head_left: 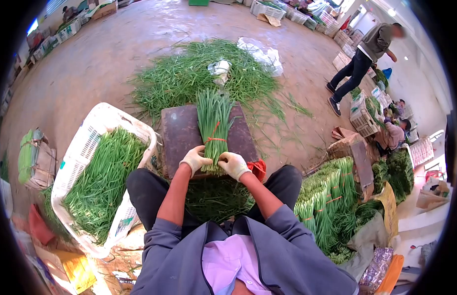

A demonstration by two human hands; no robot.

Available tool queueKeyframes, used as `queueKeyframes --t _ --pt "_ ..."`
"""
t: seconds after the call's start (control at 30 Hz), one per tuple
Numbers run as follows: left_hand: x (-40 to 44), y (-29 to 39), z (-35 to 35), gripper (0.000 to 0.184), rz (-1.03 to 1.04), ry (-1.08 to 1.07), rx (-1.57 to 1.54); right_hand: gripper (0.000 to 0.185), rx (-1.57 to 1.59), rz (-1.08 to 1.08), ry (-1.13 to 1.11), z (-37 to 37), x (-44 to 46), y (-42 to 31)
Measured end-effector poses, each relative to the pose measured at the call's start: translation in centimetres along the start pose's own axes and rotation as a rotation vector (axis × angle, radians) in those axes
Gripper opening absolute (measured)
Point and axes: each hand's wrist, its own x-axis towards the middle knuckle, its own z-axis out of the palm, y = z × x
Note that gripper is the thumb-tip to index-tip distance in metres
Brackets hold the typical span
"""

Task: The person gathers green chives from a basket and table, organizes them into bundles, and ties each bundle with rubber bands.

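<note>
A thick bundle of garlic chives lies on a dark, worn board in front of me, its leaf tips pointing away. An orange-red tie goes around its lower part, and one strand of it slants up the leaves. My left hand, in a pale glove, grips the left side of the stem ends. On the other side my right hand, gloved as well, has its fingers closed on the stems near the base. Some fingertips are hidden against the bundle. A red-orange item sits by the board's right corner.
A white plastic crate of loose chives stands at my left. Tied bundles are stacked at my right. Beyond the board lies a heap of loose greens with plastic wrap. A person walks at far right; others sit behind.
</note>
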Motion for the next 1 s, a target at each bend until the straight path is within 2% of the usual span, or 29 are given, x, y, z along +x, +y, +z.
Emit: queueKeyframes --t 0.17,0.23,0.33,0.47,0.57,0.67,0.83,0.9,0.93,1.0 --pt "0.3 -0.3 0.2 0.083 0.014 0.026 -0.023 0.028 0.017 0.137 -0.037 -0.6 1.1 -1.2" --pt "0.2 -0.3 0.4 0.084 0.016 0.037 -0.028 0.037 -0.16 0.186 -0.047 -0.8 1.4 -2.7" --pt "0.3 -0.6 0.7 0.085 0.047 0.058 0.024 0.038 -0.328 0.278 -0.111 -0.9 1.9 -4.4" --pt "0.5 -0.8 0.9 0.086 0.065 0.088 0.098 0.034 -0.35 0.215 -0.094 -0.5 2.4 -2.9" --pt "1.1 -1.7 0.7 0.086 0.069 0.099 0.133 0.03 -0.223 0.172 -0.034 -1.0 1.1 -2.5" --pt "0.7 -0.9 1.1 0.086 0.054 0.09 0.111 0.03 -0.277 0.211 -0.147 -0.2 -0.2 -2.5" --pt "-0.2 -0.1 1.2 0.082 0.042 0.103 0.098 0.034 -0.228 0.211 -0.115 0.0 -0.7 -1.9" --pt "-0.1 0.3 1.1 0.081 0.043 0.105 0.037 0.038 -0.102 0.11 -0.142 -1.2 -0.4 -1.5" --pt "-0.4 0.9 1.1 0.081 0.048 0.102 0.042 0.041 0.054 0.194 -0.11 -1.7 -0.2 -1.3" --pt "-1.6 2.2 1.5 0.085 -0.011 0.211 0.11 0.04 0.124 0.294 0.066 -2.7 0.8 -0.3"
